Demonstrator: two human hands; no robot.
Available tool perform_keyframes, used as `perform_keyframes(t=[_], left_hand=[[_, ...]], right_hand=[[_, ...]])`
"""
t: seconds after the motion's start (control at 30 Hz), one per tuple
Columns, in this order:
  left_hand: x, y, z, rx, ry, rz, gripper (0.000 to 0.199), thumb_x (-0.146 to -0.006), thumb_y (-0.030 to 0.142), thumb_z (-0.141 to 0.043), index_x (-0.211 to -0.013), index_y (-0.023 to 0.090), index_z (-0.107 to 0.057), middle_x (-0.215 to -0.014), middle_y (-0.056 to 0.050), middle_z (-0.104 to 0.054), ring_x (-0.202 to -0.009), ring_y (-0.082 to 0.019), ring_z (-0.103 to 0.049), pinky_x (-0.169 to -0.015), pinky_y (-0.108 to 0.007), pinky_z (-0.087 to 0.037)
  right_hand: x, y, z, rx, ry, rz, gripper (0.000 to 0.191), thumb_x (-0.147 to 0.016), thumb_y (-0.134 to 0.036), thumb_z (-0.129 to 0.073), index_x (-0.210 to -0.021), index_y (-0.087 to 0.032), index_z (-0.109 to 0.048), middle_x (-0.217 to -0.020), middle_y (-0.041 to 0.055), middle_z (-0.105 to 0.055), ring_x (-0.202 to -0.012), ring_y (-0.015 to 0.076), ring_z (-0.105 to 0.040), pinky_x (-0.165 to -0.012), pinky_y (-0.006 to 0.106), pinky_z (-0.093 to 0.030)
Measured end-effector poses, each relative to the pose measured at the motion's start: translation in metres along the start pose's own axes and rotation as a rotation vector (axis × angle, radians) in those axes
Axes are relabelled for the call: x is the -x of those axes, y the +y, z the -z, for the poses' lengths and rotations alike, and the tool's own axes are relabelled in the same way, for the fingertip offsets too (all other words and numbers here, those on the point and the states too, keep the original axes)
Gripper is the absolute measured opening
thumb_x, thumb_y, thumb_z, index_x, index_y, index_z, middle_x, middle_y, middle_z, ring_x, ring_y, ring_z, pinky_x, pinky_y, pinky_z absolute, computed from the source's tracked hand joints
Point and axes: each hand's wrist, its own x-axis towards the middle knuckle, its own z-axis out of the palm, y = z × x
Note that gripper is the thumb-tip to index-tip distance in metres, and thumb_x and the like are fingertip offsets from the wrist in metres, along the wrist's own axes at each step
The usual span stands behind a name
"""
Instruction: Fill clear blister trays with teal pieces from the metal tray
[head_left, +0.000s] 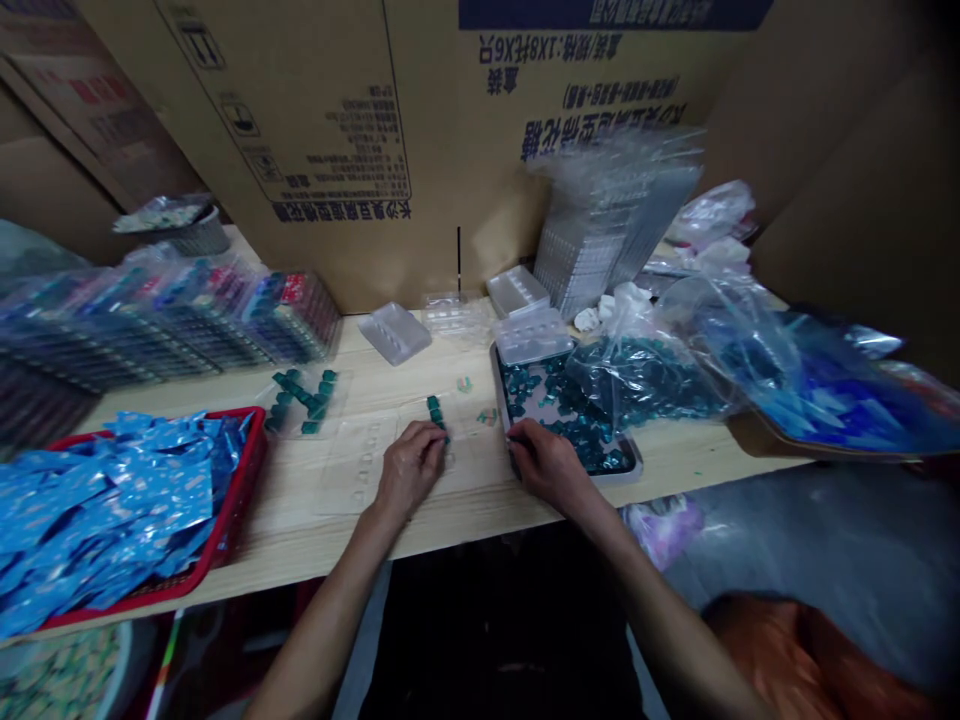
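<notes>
My left hand (411, 465) is closed, thumb and fingertips pressed together over a clear plastic tray (469, 465) on the wooden table. A short row of dark green wrapped pieces (434, 408) runs up from its fingertips; what the pinch itself holds is hidden. At the left edge of a shallow grey-rimmed tray (628, 470) full of loose green wrapped pieces (559, 400), my right hand (551, 462) is also closed, its fingertips together. Anything between them is too small to make out. Another clear tray (345, 465), with small empty slots, lies left of my left hand.
A red basket (251, 460) of blue packets stands left, with stacked filled trays (292, 320) behind it. Clear trays (581, 250) are piled at the back right. A bag of green pieces (652, 375) and blue wrappers (847, 370) lie right. A cardboard box (450, 130) walls the back.
</notes>
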Motion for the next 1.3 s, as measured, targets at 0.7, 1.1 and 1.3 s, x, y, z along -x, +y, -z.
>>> perform_keyframes(t=[0.7,1.1,1.3], left_hand=[[0.013,-0.004,-0.008,-0.125,0.037,-0.143,0.025,-0.094,0.018,-0.052,-0.116,0.018,-0.066,-0.104,-0.01,-0.062,-0.091,-0.016,-0.063,-0.076,-0.028,-0.054],[0.018,0.002,-0.009,-0.22,0.016,-0.115,0.022,-0.093,0.016,-0.055,-0.105,0.022,-0.073,-0.102,-0.009,-0.072,-0.09,-0.017,-0.07,-0.079,-0.028,-0.058],[0.011,0.027,-0.007,-0.143,0.028,0.122,0.026,-0.092,0.019,-0.053,-0.114,0.021,-0.068,-0.102,-0.008,-0.07,-0.091,-0.018,-0.069,-0.079,-0.03,-0.057]], right_hand=[[0.023,-0.012,-0.023,-0.171,0.017,0.104,0.011,-0.087,-0.015,-0.051,-0.095,-0.02,-0.056,-0.085,0.0042,-0.067,-0.077,0.0183,-0.064,-0.073,0.028,-0.044],[0.012,-0.003,-0.024,-0.317,-0.004,0.154,0.012,-0.088,-0.016,-0.05,-0.096,-0.021,-0.057,-0.083,0.0031,-0.065,-0.074,0.0171,-0.061,-0.072,0.028,-0.046],[-0.018,-0.004,-0.04,-0.628,-0.127,0.05,0.022,-0.09,-0.021,-0.047,-0.106,-0.02,-0.062,-0.079,0.0009,-0.063,-0.063,0.0138,-0.061,-0.063,0.026,-0.05]])
